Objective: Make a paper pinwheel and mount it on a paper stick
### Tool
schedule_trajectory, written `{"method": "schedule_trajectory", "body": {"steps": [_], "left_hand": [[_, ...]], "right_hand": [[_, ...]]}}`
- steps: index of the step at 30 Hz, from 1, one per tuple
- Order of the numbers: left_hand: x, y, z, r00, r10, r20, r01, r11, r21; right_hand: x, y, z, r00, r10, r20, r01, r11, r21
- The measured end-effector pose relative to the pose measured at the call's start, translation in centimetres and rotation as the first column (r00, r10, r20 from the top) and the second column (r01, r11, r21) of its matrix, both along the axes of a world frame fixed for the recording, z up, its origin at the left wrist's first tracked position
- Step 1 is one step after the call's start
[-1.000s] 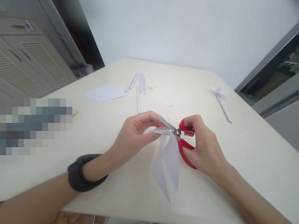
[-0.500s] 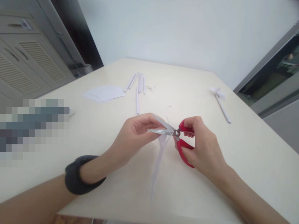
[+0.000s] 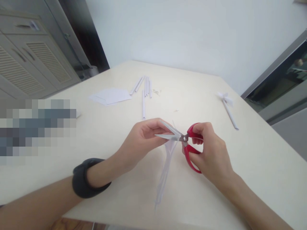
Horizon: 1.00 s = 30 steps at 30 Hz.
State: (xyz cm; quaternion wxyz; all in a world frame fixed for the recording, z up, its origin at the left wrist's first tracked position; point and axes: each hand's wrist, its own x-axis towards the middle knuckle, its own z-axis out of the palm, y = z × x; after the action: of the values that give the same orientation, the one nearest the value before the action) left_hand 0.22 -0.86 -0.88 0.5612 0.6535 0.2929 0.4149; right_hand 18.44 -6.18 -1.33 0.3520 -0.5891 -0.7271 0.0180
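My right hand (image 3: 212, 148) grips red-handled scissors (image 3: 184, 138) with fingers through the loops. The blades are spread and point left, across the front of my left hand's fingertips. My left hand (image 3: 144, 139) is closed in a pinch on a piece of white paper (image 3: 166, 169), which hangs below the blades and is blurred at its lower end. A thin white strand crosses between the blades near the pivot, and a fine end sticks up above them. The blades partly hide my left fingertips. A dark band (image 3: 82, 179) circles my left wrist.
White sheets (image 3: 111, 97) lie at the table's left, beside several rolled paper tubes (image 3: 147, 86). Small scraps (image 3: 157, 92) lie near the tubes. A tube with paper blades (image 3: 229, 110) rests at the right. A pixelated patch covers the left edge.
The view has shifted slightly, so everything sits a little further right. The hanging white paper has swung and shows wider. Both hands keep their hold, with the scissor blades still apart.
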Motion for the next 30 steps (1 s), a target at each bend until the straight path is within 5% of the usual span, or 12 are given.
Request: {"method": "schedule_trajectory", "body": {"steps": [17, 30], "left_hand": [[0.0, -0.1, 0.4, 0.999, -0.029, 0.046, 0.028, 0.999, 0.025], [0.0, -0.2, 0.5, 0.991, -0.079, 0.107, 0.083, 0.996, -0.037]], "right_hand": [[-0.2, -0.3, 0.8, 0.999, -0.038, -0.031, 0.036, 0.997, -0.064], [0.2, -0.1, -0.3, 0.995, 0.054, -0.08, -0.056, 0.998, -0.028]]}}
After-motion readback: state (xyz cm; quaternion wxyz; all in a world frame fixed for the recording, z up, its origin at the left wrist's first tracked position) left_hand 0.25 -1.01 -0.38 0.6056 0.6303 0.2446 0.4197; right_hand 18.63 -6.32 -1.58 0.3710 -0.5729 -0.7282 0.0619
